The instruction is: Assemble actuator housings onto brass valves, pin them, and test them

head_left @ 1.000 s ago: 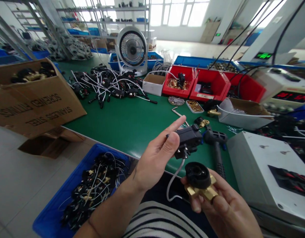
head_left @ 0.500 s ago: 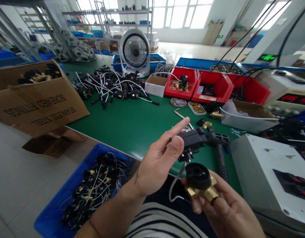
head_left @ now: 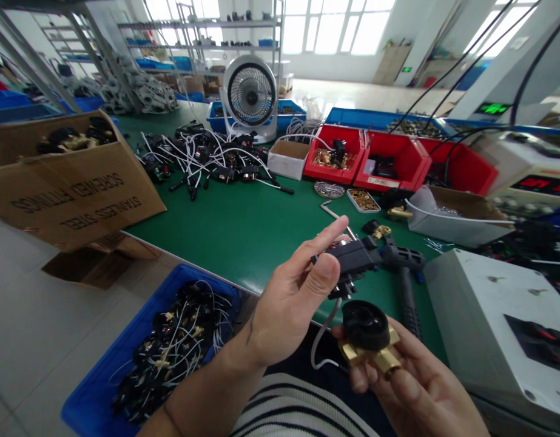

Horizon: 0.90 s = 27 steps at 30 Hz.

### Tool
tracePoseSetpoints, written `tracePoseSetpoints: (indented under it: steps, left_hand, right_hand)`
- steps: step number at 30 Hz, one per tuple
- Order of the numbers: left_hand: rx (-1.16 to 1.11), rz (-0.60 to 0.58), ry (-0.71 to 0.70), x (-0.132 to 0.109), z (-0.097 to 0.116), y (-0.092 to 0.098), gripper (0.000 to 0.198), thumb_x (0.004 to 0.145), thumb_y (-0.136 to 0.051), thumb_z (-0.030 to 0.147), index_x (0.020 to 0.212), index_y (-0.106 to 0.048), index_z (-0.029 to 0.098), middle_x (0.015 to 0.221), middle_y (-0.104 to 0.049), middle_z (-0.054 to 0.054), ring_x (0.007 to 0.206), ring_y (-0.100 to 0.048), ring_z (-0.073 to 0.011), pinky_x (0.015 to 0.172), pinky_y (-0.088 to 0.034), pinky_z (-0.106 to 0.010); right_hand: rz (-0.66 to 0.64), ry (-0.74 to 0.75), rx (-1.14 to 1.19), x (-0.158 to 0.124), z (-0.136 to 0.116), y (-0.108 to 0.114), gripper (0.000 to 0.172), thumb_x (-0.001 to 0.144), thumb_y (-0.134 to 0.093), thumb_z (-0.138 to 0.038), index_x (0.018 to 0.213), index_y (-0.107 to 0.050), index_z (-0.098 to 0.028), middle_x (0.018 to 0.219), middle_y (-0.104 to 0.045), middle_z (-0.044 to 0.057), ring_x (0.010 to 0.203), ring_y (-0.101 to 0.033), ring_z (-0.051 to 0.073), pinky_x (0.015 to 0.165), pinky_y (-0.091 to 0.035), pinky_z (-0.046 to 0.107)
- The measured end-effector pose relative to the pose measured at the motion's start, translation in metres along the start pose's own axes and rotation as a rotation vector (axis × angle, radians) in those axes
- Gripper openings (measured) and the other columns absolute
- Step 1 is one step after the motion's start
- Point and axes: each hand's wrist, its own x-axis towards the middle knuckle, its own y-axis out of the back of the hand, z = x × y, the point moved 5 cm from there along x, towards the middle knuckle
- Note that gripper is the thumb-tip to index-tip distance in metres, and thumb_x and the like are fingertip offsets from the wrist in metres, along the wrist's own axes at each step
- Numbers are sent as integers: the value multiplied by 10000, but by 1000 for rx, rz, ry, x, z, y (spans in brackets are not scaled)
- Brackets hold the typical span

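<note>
My left hand (head_left: 291,303) grips a black plastic housing (head_left: 352,260) between thumb and fingers, its index finger stretched along the top. Metal pins stick out underneath, and a grey cable (head_left: 323,340) hangs down from it. Lower and to the right, my right hand (head_left: 416,370) is closed around a brass valve (head_left: 373,358) with a round black cap (head_left: 365,325) facing up. The housing and the valve are close together but apart. Behind the right hand lies a black-handled tool (head_left: 406,285), partly hidden, on the green bench (head_left: 207,227).
A blue crate (head_left: 102,370) of cabled parts stands at lower left, below a cardboard box (head_left: 74,194). Wired parts (head_left: 216,155) lie piled before a fan (head_left: 251,97). Red bins (head_left: 393,164) line the back; a grey metal box (head_left: 489,321) stands at right.
The view has shifted very slightly. Both hands keep their holds, and the valve's black cap is tilted a little more toward me.
</note>
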Motion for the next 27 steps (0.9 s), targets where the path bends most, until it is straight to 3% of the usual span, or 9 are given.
tracePoseSetpoints:
  steps: [9,16,27]
  left_hand:
    - [92,12,-31,-1,2,1,453,936,-491,521,1359,-526,362,1317,-593,5,1225,-531,-227,1115,-326,-373]
    - [76,-8,-50,-3,4,-3,461,941,-494,502,1370,-520,335,1362,-575,-7,1291,-489,-248,1144,-295,-396]
    - [107,-18,-66,-3,6,-3,466,945,-491,487,1380,-511,322,1377,-569,-8,1312,-473,-250,1153,-290,-390]
  right_hand:
    - [12,3,-5,0,-1,-2,398,691,-810,-457,1040,-711,-293,836,-699,28,607,-590,110,641,-517,229]
    - [-46,41,-58,4,-2,0,387,751,-762,-455,1088,-694,-277,727,-660,17,596,-593,135,637,-523,260]
    - [22,16,-12,3,0,-1,421,718,-785,-474,1066,-697,-253,715,-635,11,579,-569,115,611,-505,235]
